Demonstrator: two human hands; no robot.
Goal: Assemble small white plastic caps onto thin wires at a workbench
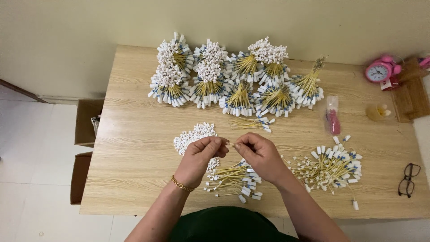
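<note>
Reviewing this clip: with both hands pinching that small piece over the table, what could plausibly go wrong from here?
1. The small white piece is pinched only between fingertips of the left hand and right hand; it could slip and vanish into the pile of white caps beneath.
2. The right forearm lies close to the loose heap of yellow wires; a sweep might scatter them.
3. The glasses sit near the table edge and could get knocked off.

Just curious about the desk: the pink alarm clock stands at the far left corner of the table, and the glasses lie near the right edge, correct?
Not quite. The head view shows the pink alarm clock at the far right corner of the table, not the left. The glasses do lie near the right edge.
</note>
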